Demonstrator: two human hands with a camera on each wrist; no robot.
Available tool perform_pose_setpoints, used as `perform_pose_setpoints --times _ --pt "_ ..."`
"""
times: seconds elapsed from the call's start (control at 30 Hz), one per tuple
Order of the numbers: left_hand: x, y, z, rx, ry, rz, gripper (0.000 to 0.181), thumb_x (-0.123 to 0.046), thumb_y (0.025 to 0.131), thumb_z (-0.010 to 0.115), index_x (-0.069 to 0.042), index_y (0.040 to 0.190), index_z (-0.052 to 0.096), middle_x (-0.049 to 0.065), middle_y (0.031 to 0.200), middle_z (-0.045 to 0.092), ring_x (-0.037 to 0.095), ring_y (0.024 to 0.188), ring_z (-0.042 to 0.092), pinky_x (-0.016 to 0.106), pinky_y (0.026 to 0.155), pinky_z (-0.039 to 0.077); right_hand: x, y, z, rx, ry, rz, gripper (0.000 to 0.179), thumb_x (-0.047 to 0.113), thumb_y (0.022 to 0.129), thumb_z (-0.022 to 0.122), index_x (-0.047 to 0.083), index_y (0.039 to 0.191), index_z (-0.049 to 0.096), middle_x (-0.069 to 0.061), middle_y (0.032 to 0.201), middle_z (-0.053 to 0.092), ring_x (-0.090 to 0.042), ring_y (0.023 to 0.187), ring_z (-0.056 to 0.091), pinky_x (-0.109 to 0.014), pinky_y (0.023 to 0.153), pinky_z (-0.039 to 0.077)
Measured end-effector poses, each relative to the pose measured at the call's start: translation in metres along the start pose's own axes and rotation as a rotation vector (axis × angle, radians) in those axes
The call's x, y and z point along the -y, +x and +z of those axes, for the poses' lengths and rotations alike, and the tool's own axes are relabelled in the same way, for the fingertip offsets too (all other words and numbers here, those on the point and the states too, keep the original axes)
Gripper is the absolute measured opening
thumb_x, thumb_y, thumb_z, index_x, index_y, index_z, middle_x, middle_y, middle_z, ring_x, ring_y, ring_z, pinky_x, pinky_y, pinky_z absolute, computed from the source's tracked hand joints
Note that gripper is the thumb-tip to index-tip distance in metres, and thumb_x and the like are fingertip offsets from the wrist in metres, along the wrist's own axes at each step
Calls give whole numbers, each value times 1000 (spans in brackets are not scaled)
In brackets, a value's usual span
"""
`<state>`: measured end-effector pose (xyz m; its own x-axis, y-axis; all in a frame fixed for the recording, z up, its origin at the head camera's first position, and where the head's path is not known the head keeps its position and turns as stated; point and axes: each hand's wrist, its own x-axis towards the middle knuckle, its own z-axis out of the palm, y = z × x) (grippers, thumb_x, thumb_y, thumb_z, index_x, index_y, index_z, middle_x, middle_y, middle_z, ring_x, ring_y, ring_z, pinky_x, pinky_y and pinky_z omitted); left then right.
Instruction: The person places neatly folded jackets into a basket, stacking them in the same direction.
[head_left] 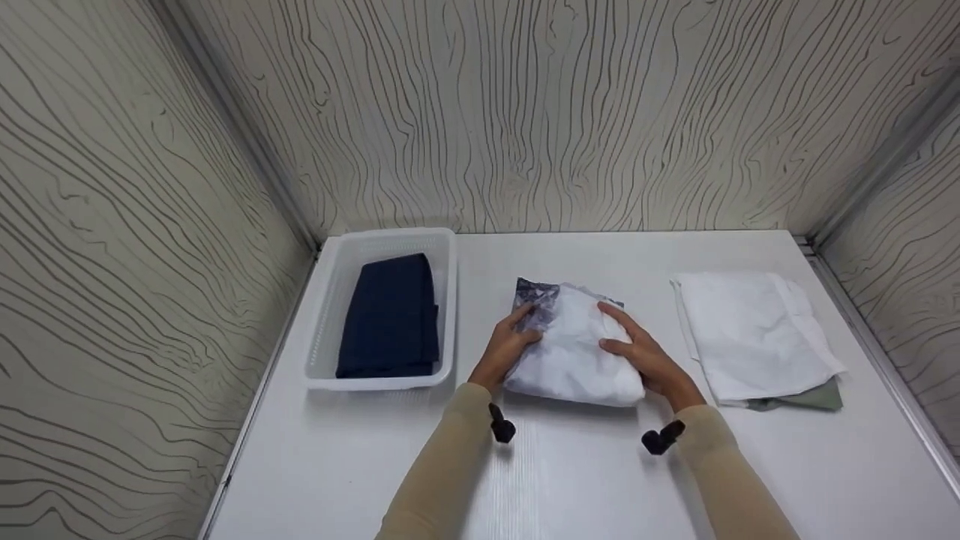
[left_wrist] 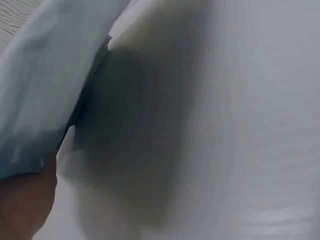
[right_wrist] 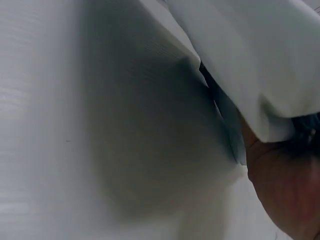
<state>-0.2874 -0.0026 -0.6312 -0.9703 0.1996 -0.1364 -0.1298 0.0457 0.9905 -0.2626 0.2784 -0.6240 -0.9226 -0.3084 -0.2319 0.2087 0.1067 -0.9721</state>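
Observation:
A folded white garment with a dark blue patterned part (head_left: 577,360) is held between both hands in the middle of the table. My left hand (head_left: 507,351) grips its left side, thumb lying on top. On the right side my right hand (head_left: 643,356) grips it the same way, thumb and a finger showing on the white cloth. Both wrist views show the garment (left_wrist: 47,75) over the table with a dark shadow under it; a dark underside (right_wrist: 225,112) shows in the right wrist view. The fingers beneath the cloth are hidden.
A white plastic basket (head_left: 448,300) stands at the left with folded navy cloth (head_left: 390,319) in it. At the right lies a folded white cloth (head_left: 750,330) over a green one (head_left: 814,396). Patterned walls (head_left: 510,112) close off the white table (head_left: 360,465) at the back and sides.

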Motion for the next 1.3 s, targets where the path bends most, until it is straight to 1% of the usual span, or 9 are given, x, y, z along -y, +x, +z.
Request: perform_pose_setpoints --times 0.13,0.3,0.47,0.63,0.83,0.97,1.17,1.23,1.3 --pt "-8 2 -4 -9 -1 31 74 -8 89 72 -15 159 52 14 170 40 35 164 25 48 132 27 7 1 4 -25 -41 -35 80 21 105 68 28 172 24 -9 181 6 -36 157 26 -18 101 47" --pt "-18 2 -11 -17 16 53 73 -9 89 72 -16 159 53 13 171 39 34 164 25 48 133 25 16 4 7 -42 -74 -63 80 21 105 69 29 172 25 -8 181 7 -35 158 24 -21 105 42" --pt "-26 1 -16 -28 64 59 73 -12 89 73 -20 159 53 12 171 39 35 163 26 50 133 24 23 4 9 -41 -83 -90 82 23 104 70 29 171 25 -10 180 10 -36 155 28 -25 107 41" --pt "-35 0 -21 -16 67 52 73 -19 92 74 -25 161 50 8 173 37 34 164 24 52 133 24 33 4 12 -34 -64 -141 83 21 104 70 28 172 24 -12 180 11 -34 152 31 -21 103 46" --pt "-45 0 -25 -42 48 78 73 -17 92 74 -23 161 50 7 173 38 33 165 22 51 134 22 45 3 13 -10 -21 -168 78 19 104 70 29 170 29 -11 177 20 -25 139 48 -26 98 55" --pt "-52 -2 -29 -53 48 105 72 -15 93 74 -21 161 50 7 172 38 32 165 22 51 134 20 53 3 14 6 -32 -178 75 21 105 70 29 169 32 -9 177 21 -23 137 51 -27 98 56" --pt "-57 -2 -35 -48 49 123 73 -17 94 75 -21 162 49 7 173 36 31 166 20 51 134 19 61 7 15 18 -94 -178 75 26 105 69 32 170 31 -6 180 12 -35 150 39 -26 101 53" --pt "-58 -3 -38 -48 49 123 73 -18 94 75 -22 162 48 6 174 36 31 166 20 51 134 19 64 8 16 18 -122 -169 79 26 104 71 34 170 28 -5 180 11 -36 155 33 -30 106 50" --pt "-59 -4 -40 -52 50 125 73 -18 94 75 -22 162 48 7 173 36 31 166 20 52 134 19 66 10 17 22 -148 -166 83 26 103 72 34 171 25 -6 181 10 -38 158 29 -38 113 46"
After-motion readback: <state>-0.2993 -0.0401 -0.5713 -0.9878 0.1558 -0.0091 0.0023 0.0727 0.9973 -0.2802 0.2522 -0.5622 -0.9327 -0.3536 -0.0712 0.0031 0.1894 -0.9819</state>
